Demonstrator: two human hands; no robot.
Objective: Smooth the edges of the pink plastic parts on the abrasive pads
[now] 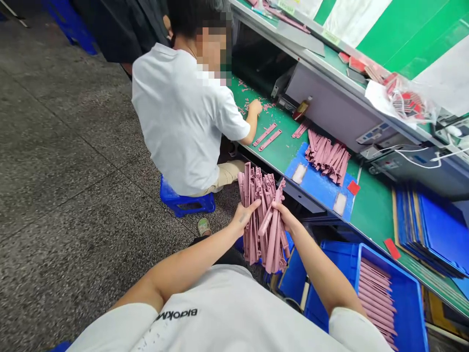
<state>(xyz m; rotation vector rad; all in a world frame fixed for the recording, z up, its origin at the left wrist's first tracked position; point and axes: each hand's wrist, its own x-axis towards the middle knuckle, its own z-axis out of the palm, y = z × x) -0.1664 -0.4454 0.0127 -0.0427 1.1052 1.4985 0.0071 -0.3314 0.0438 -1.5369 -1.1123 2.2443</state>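
A thick bundle of long pink plastic parts (pixel 260 230) is held between my two hands, over my lap. My left hand (pixel 245 215) grips the bundle from its left side, the thumb lying across the parts. On the right side, my right hand (pixel 285 215) is closed around the parts, its thumb near a piece that lies slantwise. The fingers behind the bundle are hidden. Another pile of pink parts (pixel 328 156) rests on a blue board (pixel 315 188) on the green bench.
A person in a white shirt (pixel 179 117) sits at the green bench (pixel 373 210) on the left, near two pink parts (pixel 270 140). At the right are a blue crate (pixel 406 298) holding pink parts and stacked blue boards (pixel 436 230).
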